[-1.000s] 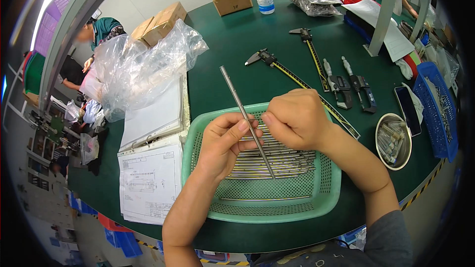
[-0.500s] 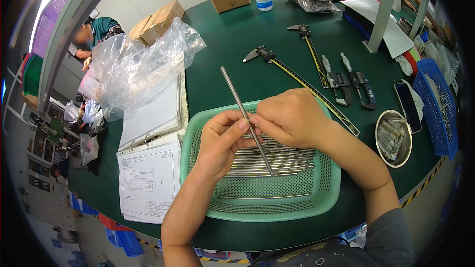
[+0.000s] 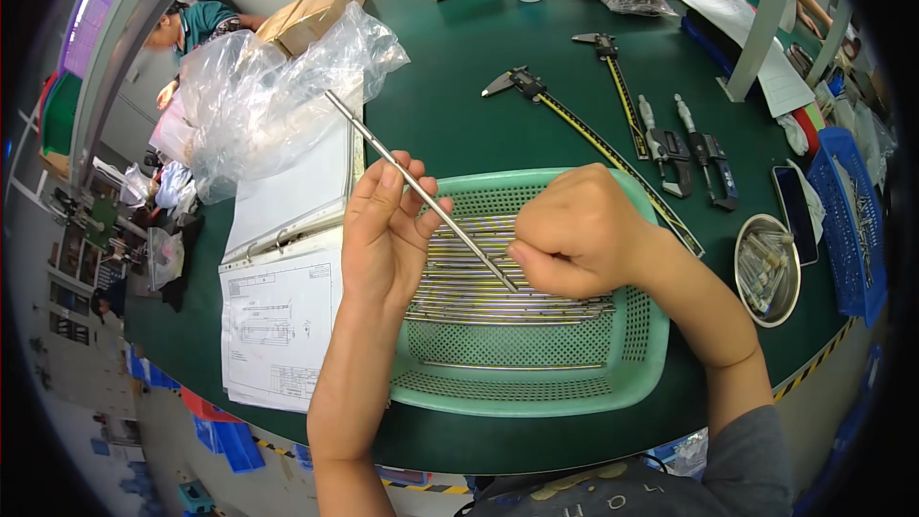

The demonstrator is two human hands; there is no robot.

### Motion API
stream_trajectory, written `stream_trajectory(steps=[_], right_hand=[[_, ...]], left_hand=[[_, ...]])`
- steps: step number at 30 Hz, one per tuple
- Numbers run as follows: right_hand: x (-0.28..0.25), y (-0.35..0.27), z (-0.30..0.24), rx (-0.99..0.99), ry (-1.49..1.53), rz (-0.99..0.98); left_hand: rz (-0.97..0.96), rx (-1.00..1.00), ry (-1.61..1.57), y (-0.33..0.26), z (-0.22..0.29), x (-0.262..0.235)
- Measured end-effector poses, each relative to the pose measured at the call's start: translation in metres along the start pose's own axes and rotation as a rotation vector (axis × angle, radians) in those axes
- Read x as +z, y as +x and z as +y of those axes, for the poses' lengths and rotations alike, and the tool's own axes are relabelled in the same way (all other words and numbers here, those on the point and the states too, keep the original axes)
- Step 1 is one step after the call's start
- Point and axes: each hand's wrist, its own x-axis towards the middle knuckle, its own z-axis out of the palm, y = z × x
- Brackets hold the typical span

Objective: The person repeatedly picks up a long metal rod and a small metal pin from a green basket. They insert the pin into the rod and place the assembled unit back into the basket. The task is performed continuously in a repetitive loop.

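My left hand (image 3: 383,230) is closed around a slim metal rod (image 3: 469,242), thumb and fingers gripping it near its middle. The rod slants from upper left to lower right above a green plastic basket (image 3: 536,408). My right hand (image 3: 584,235) is curled into a fist over the basket, its thumb close to the rod's lower end; what its fingers hold, if anything, is hidden. Several similar metal rods (image 3: 498,311) lie side by side in the basket. A single rod (image 3: 512,366) rests apart from them, nearer to me.
Left of the basket lies an open binder with drawings (image 3: 278,325), below clear plastic bags (image 3: 278,115). Two calipers (image 3: 574,124) and two digital micrometers (image 3: 670,158) lie beyond. At right are a metal bowl (image 3: 795,292), a phone (image 3: 795,215) and a blue basket (image 3: 842,230).
My left hand has moved left and tilted the rod further over. My right hand has drawn away from the rod's middle and remains closed. The whole view has shifted slightly.
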Motion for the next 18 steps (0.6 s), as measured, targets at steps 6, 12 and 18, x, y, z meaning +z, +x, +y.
stream_trajectory(steps=[6, 12, 18], right_hand=[[-0.0004, 0.0009, 0.0019, 0.005, 0.002, 0.009], [-0.0033, 0.0010, 0.0010, 0.040, -0.025, -0.052], [-0.0039, 0.0013, -0.0001, 0.057, -0.066, -0.098]], left_hand=[[0.004, -0.018, -0.012, 0.0003, -0.0011, -0.0004], [0.026, -0.014, 0.007, -0.0004, -0.0012, -0.0004], [0.077, 0.000, 0.076, -0.0001, -0.0023, 0.0009]])
